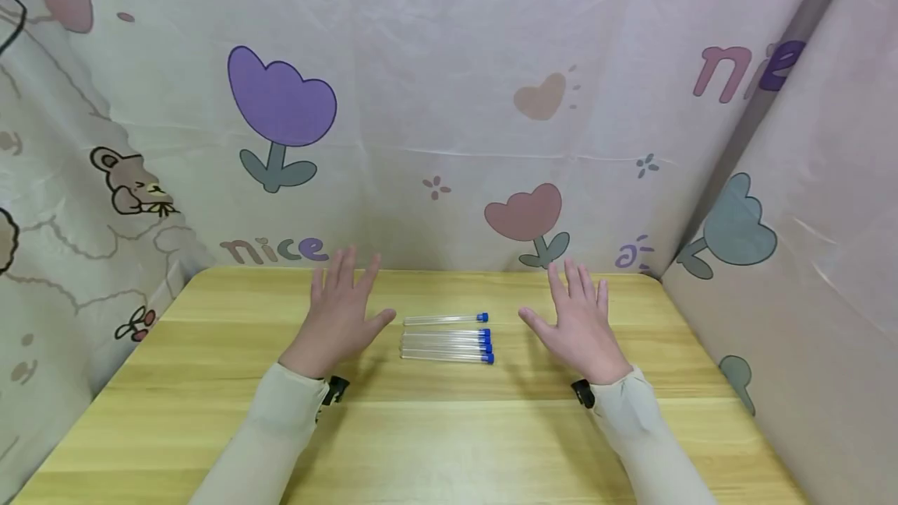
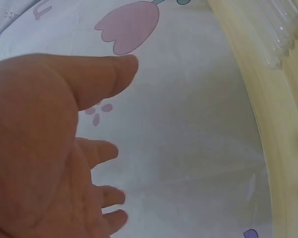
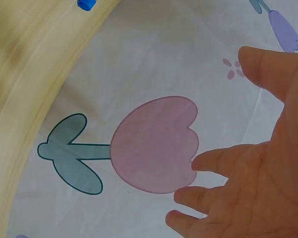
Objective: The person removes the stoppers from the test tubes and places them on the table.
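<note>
Several clear test tubes [image 1: 445,357] with blue caps lie side by side on the table, caps pointing right. One more test tube [image 1: 442,320] lies slightly apart behind them. To their left, my left hand [image 1: 340,326] is held above the table with fingers spread and holds nothing. My right hand [image 1: 581,326] is on their right, fingers spread and likewise holding nothing. The left wrist view catches the rounded ends of the tubes [image 2: 278,29] at its upper right, beyond the left hand [image 2: 44,148]. One blue cap [image 3: 86,4] shows at the top of the right wrist view, apart from the right hand [image 3: 258,163].
A light wooden table [image 1: 449,443] spreads beneath both hands. Its far edge meets a printed curtain [image 1: 421,100] with tulips and lettering, and more of this cloth hangs at the left and right. A black wrist strap piece [image 1: 337,390] sits at the left cuff.
</note>
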A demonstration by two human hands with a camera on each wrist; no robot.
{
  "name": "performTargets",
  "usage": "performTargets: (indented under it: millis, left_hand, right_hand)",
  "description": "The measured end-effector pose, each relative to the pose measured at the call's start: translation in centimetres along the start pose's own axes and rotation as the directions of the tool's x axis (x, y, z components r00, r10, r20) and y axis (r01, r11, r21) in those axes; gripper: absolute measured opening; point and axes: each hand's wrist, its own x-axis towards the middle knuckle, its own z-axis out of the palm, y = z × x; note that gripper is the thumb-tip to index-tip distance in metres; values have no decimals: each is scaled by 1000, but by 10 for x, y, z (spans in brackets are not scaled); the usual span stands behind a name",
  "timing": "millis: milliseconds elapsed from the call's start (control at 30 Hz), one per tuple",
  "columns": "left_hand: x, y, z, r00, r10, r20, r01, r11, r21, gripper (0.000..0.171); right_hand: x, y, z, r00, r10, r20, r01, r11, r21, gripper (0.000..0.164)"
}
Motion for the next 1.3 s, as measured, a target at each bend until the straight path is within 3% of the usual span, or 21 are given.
performTargets:
  millis: [200,300,367,500,633,767,900,1300]
  left_hand:
    - [-2,5,-5,1000,6,-2,-6,1000,-1,64]
    - [-2,9,-6,997,36,61,-35,999,-18,52]
    - [-1,12,-2,987,73,140,-67,997,-49,42]
    - [3,16,16,951,129,282,-97,988,-122,22]
    - [3,19,36,938,155,309,-116,983,-139,10]
    - [2,18,51,937,185,295,-155,981,-120,11]
    - [0,16,62,939,173,299,-154,984,-85,12]
    - [-11,18,62,952,120,280,-107,992,-60,27]
  right_hand:
    - [-2,0,-1,1000,3,10,-3,1000,13,92]
    - [-5,1,-1,1000,9,28,-10,1000,21,91]
    - [-5,2,-1,999,11,42,-12,1000,23,90]
    - [-7,2,-1,999,-11,49,10,1000,23,85]
    - [-5,-1,-4,998,-32,59,30,999,32,83]
    - [-4,-5,-4,997,-40,65,37,998,40,82]
    - [-4,-7,-3,997,-58,42,56,997,49,80]
    - [-3,-7,2,996,-85,36,82,995,64,74]
